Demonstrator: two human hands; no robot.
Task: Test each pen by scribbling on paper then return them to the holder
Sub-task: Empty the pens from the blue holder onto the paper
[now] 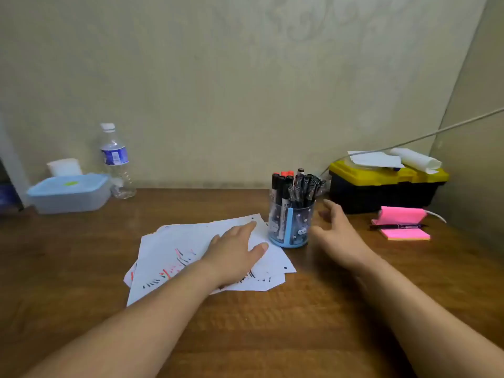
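Note:
A clear and blue pen holder (291, 225) stands on the wooden desk, packed with several pens and markers (296, 188) with black and red caps. Left of it lie loose white sheets of paper (169, 249) marked with black and red scribbles. My left hand (236, 252) lies flat on the paper, fingers straight, pointing toward the holder. My right hand (336, 233) hovers just right of the holder with relaxed, spread fingers and holds nothing.
A black and yellow toolbox (381, 188) with papers on top sits at the back right. Pink sticky notes (403, 226) with a dark pen across them lie in front of it. A water bottle (116, 162) and a blue-lidded container (69, 192) stand back left.

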